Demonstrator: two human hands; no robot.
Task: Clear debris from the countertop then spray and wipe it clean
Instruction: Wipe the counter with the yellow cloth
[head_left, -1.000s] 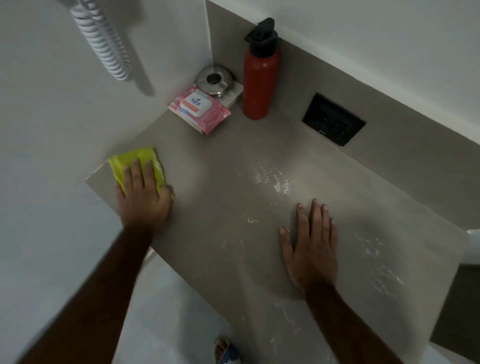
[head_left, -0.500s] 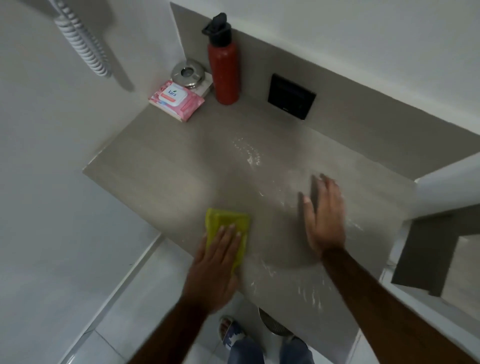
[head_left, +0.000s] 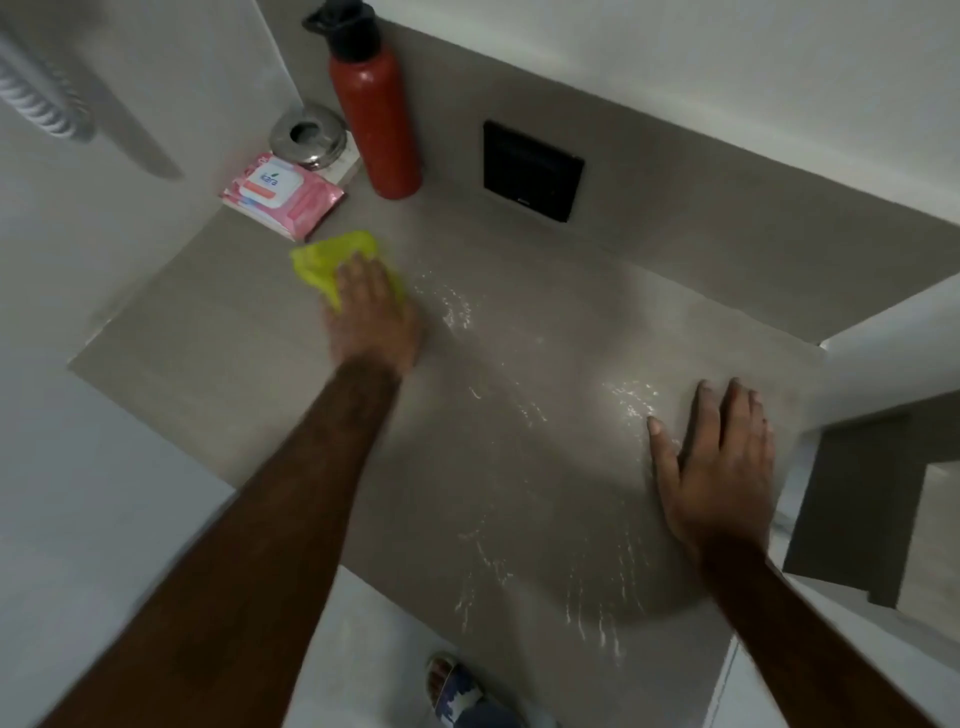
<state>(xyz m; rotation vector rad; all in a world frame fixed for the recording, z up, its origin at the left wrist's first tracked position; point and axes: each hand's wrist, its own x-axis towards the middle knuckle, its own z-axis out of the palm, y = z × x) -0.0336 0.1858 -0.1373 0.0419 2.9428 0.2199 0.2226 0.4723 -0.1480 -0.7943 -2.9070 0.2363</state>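
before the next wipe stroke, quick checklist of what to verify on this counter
1. Yellow cloth flat under left hand: ok.
2. Right hand braced flat on countertop, holding nothing: ok.
3. Wet streaks all wiped up: not ok, they show mid-counter and near the front edge.
4. Pink wipes pack out of the cloth's path: not ok, close beside the cloth.
5. Red bottle upright against the back: ok.
6. Loose debris gone: cannot tell, the picture is blurred.

Head camera looks steeply down, close over the countertop (head_left: 218, 332), facing its back wall.
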